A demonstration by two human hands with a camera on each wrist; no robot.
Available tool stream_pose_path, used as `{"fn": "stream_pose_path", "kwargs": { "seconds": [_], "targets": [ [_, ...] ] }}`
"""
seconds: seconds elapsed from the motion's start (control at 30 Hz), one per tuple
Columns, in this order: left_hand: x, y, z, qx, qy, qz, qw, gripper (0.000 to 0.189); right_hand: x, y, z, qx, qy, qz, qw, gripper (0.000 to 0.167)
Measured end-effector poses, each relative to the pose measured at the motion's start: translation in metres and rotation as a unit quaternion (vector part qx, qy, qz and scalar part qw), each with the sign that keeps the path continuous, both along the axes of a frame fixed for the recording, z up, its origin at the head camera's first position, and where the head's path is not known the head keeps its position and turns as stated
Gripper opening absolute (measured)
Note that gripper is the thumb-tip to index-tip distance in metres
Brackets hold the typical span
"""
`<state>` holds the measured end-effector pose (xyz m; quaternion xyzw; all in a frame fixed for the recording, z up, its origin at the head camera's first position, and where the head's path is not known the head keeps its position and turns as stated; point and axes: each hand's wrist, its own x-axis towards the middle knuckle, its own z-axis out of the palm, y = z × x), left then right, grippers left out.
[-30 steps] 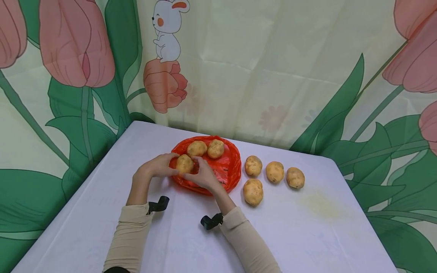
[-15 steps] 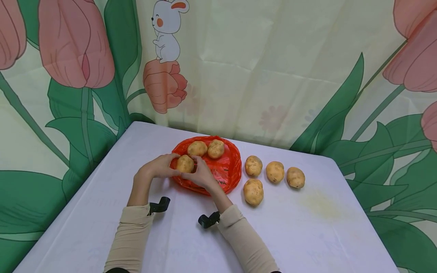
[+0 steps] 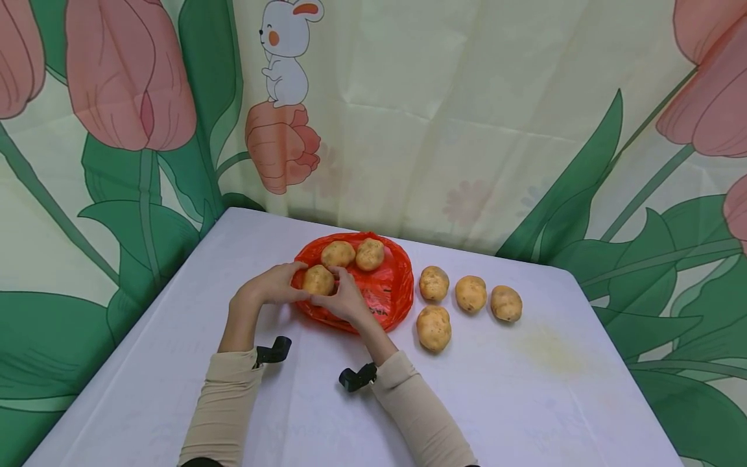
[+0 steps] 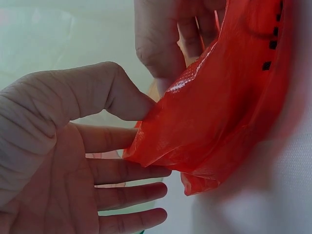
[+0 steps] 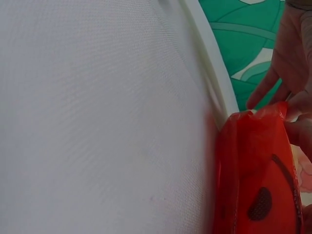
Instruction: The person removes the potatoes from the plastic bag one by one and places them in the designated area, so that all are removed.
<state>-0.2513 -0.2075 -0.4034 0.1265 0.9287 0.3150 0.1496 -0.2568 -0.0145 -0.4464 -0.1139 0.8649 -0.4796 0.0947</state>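
Over the near-left part of a red plastic bag (image 3: 376,290), both hands hold one potato (image 3: 318,280) between them. My left hand (image 3: 273,284) grips its left side with thumb and index finger. From the right, my right hand (image 3: 348,299) curls thumb and fingers round it. Two more potatoes, one on the left (image 3: 338,253) and one on the right (image 3: 370,254), lie at the back of the opened bag. In the left wrist view the bag's wall (image 4: 195,122) hides most of the potato, and the left hand's (image 4: 53,141) other fingers extend straight.
Right of the bag, several potatoes lie on the white-covered table (image 3: 513,402), among them a near one (image 3: 434,329) and a far-right one (image 3: 506,303). A printed curtain (image 3: 408,117) hangs behind the table's back edge. Black wrist cameras sit on both forearms.
The held potato has shifted very slightly right, with the hands keeping hold of it. My right forearm has moved a little left. The other potatoes stay in place.
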Motion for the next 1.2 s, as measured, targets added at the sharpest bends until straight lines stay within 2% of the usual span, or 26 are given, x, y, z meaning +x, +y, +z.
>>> {"fn": "stream_pose_path", "kwargs": {
  "seconds": [0.4,1.07,1.2],
  "targets": [
    [0.000,0.003,-0.001,-0.005,-0.004,-0.002,1.0000,0.073,0.013,0.017,0.003,-0.025,0.014,-0.016,0.9994,0.083],
    [0.000,0.002,0.000,-0.012,-0.004,0.000,0.9999,0.074,0.048,0.042,0.035,-0.096,0.030,-0.015,0.9948,0.091],
    [0.001,0.002,0.001,-0.008,-0.007,0.003,0.9999,0.073,0.056,0.048,0.042,-0.090,0.035,-0.014,0.9952,0.092]
  ]
}}
